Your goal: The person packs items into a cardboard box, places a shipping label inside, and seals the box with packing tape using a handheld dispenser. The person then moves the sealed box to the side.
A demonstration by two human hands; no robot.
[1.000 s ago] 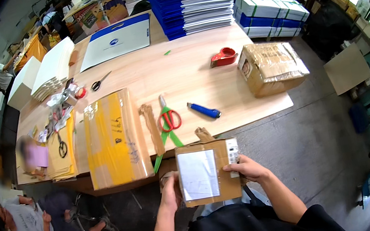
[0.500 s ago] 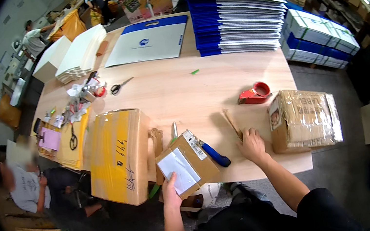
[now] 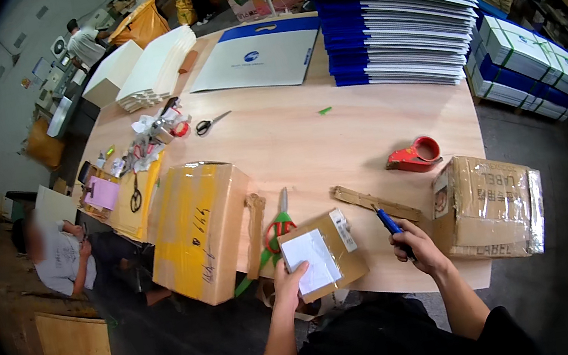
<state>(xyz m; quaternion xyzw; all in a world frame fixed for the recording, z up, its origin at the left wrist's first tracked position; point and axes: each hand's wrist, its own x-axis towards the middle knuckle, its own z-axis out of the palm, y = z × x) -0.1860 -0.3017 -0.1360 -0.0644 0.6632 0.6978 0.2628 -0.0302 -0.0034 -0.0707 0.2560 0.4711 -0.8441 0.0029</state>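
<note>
My left hand (image 3: 289,284) grips a small flat cardboard box (image 3: 351,266) by its left side, thumb over the white label on top. The box is held at the table's front edge. To its right, my right hand (image 3: 422,252) is closed round a blue utility knife (image 3: 387,222), its front end pointing up and away from me. Whether the blade is out is too small to tell. A flat brown cardboard strip (image 3: 357,198) lies just beyond the knife. Green-and-red-handled scissors (image 3: 281,228) rest left of the small box, partly hidden by it.
A large taped carton (image 3: 191,232) stands left, another carton (image 3: 490,206) right, with a red tape dispenser (image 3: 413,156) behind it. A tall stack of blue-and-white folders (image 3: 392,14) stands at the back. Black scissors (image 3: 212,123) lie farther off. A person (image 3: 66,254) sits at left.
My right hand has let go of the cardboard strip, which now lies flat, and has picked up the blue utility knife from the table. The view has shifted, uncovering the scissors.
</note>
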